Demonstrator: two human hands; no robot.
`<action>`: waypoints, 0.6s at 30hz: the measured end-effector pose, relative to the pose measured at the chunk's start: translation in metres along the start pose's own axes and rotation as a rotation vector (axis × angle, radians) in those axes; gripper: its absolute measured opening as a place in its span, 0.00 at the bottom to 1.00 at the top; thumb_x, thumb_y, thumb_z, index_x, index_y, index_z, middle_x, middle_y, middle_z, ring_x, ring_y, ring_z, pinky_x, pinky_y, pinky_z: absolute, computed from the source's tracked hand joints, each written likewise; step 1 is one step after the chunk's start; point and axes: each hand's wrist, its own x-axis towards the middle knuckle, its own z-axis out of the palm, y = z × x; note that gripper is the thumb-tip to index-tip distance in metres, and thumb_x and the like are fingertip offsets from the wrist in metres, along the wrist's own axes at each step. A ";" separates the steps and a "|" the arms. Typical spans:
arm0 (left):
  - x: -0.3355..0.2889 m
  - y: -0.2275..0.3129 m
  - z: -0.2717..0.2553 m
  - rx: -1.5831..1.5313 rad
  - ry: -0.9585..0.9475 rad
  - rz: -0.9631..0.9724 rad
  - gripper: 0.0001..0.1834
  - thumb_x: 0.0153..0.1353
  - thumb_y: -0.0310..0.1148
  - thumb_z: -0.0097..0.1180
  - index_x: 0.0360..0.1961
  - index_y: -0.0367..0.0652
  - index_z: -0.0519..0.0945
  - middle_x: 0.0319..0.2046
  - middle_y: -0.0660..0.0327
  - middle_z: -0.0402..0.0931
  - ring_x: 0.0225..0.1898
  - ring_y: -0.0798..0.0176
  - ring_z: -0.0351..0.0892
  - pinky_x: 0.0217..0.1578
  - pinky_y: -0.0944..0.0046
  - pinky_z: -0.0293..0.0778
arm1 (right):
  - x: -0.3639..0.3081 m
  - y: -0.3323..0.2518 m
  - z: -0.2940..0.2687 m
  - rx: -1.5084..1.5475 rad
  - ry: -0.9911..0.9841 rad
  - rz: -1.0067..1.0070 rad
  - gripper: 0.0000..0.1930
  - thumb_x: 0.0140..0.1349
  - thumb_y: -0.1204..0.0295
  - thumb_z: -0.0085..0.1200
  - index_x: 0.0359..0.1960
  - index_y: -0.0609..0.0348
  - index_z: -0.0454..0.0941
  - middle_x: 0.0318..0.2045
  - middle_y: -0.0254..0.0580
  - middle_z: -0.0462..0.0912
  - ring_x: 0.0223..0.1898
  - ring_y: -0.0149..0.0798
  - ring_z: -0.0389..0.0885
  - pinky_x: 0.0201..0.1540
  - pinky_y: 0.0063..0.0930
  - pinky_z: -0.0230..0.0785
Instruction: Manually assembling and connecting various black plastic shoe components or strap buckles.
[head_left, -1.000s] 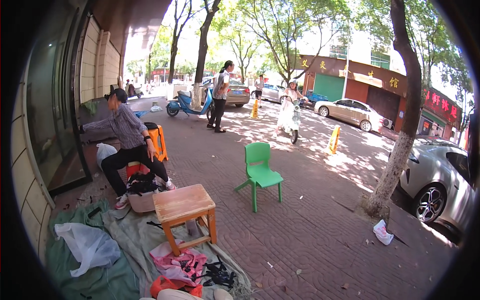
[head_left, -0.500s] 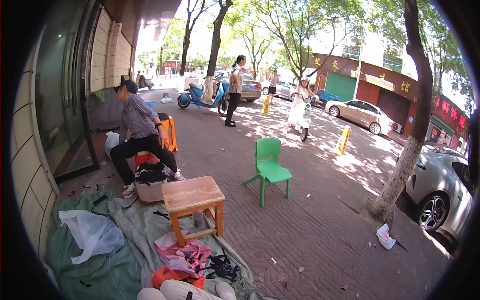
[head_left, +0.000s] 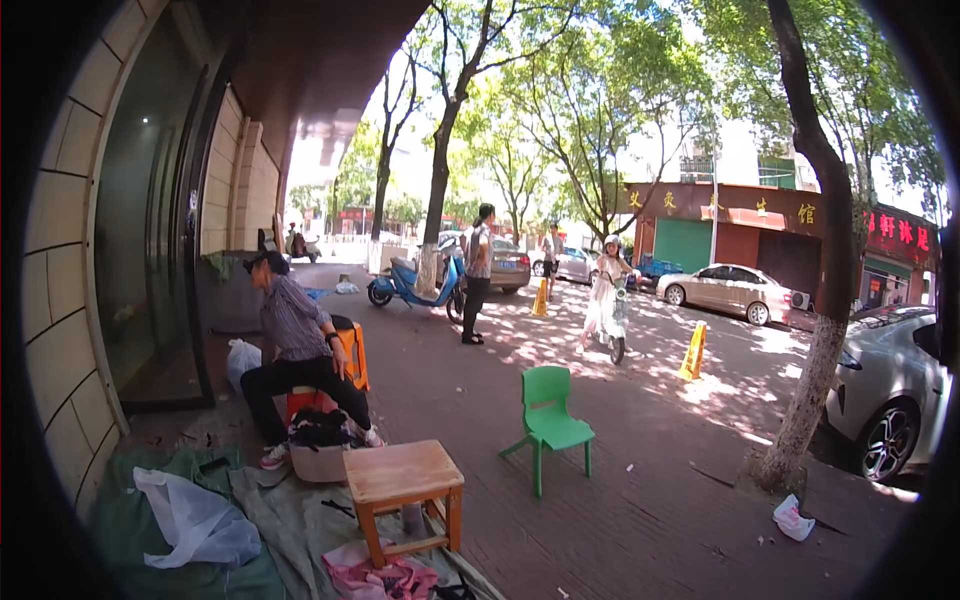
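Neither of my hands shows in the head view. Closest to me stands a small wooden stool [head_left: 405,472] with a worn top and orange-brown legs. Below it, cut off by the lower edge, lies a pink cloth [head_left: 375,575] with dark pieces beside it. A crumpled translucent plastic bag [head_left: 200,515] rests on the green ground sheet [head_left: 120,545] to the left. Beyond the stool a seated person [head_left: 300,325] in a striped shirt leans sideways, one hand near the hip. A heap of black pieces [head_left: 320,428] sits in front of that person.
A green plastic chair [head_left: 548,412] stands on the paving right of the stool. Further right are a tree trunk [head_left: 810,390] and a silver car [head_left: 895,390]. Another person [head_left: 477,275] stands near a blue scooter [head_left: 415,285]. A rider [head_left: 607,295] is on a pale scooter.
My view has tilted up, so the scene sits lower and my legs have left the picture. The seated person's head looks more raised. The scooter rider is still on the street.
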 end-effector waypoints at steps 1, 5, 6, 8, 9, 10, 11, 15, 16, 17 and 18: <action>0.002 -0.011 0.000 0.046 0.039 0.017 0.16 0.59 0.39 0.62 0.31 0.33 0.79 0.24 0.55 0.79 0.27 0.67 0.73 0.31 0.62 0.72 | 0.000 -0.002 -0.001 0.034 0.001 0.028 0.05 0.59 0.73 0.60 0.33 0.60 0.78 0.22 0.29 0.77 0.24 0.22 0.73 0.26 0.18 0.65; -0.001 0.003 -0.009 -0.030 0.052 0.149 0.11 0.60 0.34 0.61 0.26 0.37 0.77 0.20 0.66 0.72 0.24 0.68 0.67 0.25 0.64 0.66 | 0.003 -0.015 0.001 0.135 0.025 0.061 0.04 0.59 0.73 0.60 0.32 0.60 0.79 0.22 0.30 0.77 0.22 0.22 0.71 0.25 0.18 0.64; -0.010 -0.007 -0.009 -0.035 0.064 0.113 0.11 0.60 0.34 0.61 0.26 0.37 0.77 0.20 0.66 0.72 0.24 0.68 0.67 0.25 0.64 0.66 | 0.006 -0.013 0.003 0.101 0.020 0.050 0.04 0.58 0.74 0.60 0.31 0.60 0.79 0.21 0.30 0.77 0.21 0.22 0.70 0.24 0.18 0.63; -0.017 -0.011 -0.009 0.020 0.120 0.124 0.11 0.60 0.34 0.60 0.27 0.36 0.77 0.20 0.64 0.72 0.24 0.69 0.67 0.25 0.63 0.66 | 0.010 -0.005 0.005 0.090 -0.006 0.106 0.02 0.57 0.75 0.58 0.29 0.59 0.80 0.21 0.31 0.77 0.19 0.21 0.69 0.21 0.18 0.59; -0.022 -0.006 -0.011 0.079 0.110 0.136 0.13 0.61 0.36 0.59 0.30 0.34 0.77 0.21 0.57 0.74 0.23 0.63 0.69 0.27 0.60 0.67 | 0.010 -0.001 0.005 0.069 -0.016 0.102 0.02 0.57 0.75 0.58 0.29 0.59 0.79 0.21 0.30 0.77 0.19 0.21 0.69 0.21 0.18 0.59; -0.026 0.009 -0.012 0.085 0.109 0.115 0.13 0.61 0.36 0.59 0.30 0.34 0.77 0.21 0.57 0.74 0.23 0.63 0.69 0.27 0.60 0.67 | 0.012 0.003 0.005 0.045 -0.028 0.095 0.02 0.57 0.75 0.58 0.30 0.59 0.79 0.22 0.30 0.77 0.19 0.21 0.69 0.21 0.17 0.59; -0.032 0.022 -0.012 0.114 0.122 0.101 0.14 0.61 0.37 0.58 0.31 0.34 0.77 0.22 0.53 0.75 0.23 0.59 0.69 0.28 0.58 0.68 | 0.009 -0.001 0.009 0.083 -0.029 0.086 0.02 0.58 0.75 0.57 0.30 0.59 0.79 0.22 0.29 0.77 0.19 0.21 0.68 0.21 0.16 0.59; -0.046 0.039 -0.015 0.115 0.120 0.063 0.17 0.63 0.41 0.56 0.34 0.34 0.78 0.26 0.45 0.77 0.25 0.50 0.71 0.31 0.54 0.69 | -0.002 -0.014 0.019 0.057 -0.028 0.113 0.03 0.60 0.73 0.57 0.32 0.57 0.79 0.23 0.28 0.77 0.23 0.20 0.72 0.24 0.15 0.64; -0.049 0.044 -0.014 0.083 0.135 0.062 0.17 0.63 0.41 0.57 0.34 0.34 0.78 0.26 0.46 0.77 0.26 0.51 0.71 0.31 0.55 0.70 | -0.003 -0.015 0.021 0.008 -0.004 0.117 0.03 0.60 0.73 0.58 0.33 0.58 0.79 0.24 0.28 0.78 0.24 0.20 0.72 0.25 0.16 0.64; -0.049 0.040 -0.014 0.096 0.133 0.073 0.16 0.63 0.39 0.57 0.33 0.33 0.78 0.26 0.48 0.78 0.25 0.53 0.72 0.32 0.56 0.70 | 0.006 0.011 0.007 0.012 -0.048 0.083 0.02 0.62 0.75 0.56 0.35 0.59 0.78 0.27 0.27 0.79 0.28 0.19 0.74 0.28 0.16 0.67; -0.047 0.039 -0.011 -0.022 0.139 0.014 0.15 0.62 0.38 0.58 0.33 0.33 0.78 0.26 0.51 0.78 0.26 0.56 0.73 0.32 0.58 0.71 | 0.011 0.040 -0.001 0.020 -0.101 0.065 0.02 0.63 0.77 0.54 0.37 0.59 0.77 0.30 0.27 0.80 0.31 0.18 0.76 0.31 0.15 0.70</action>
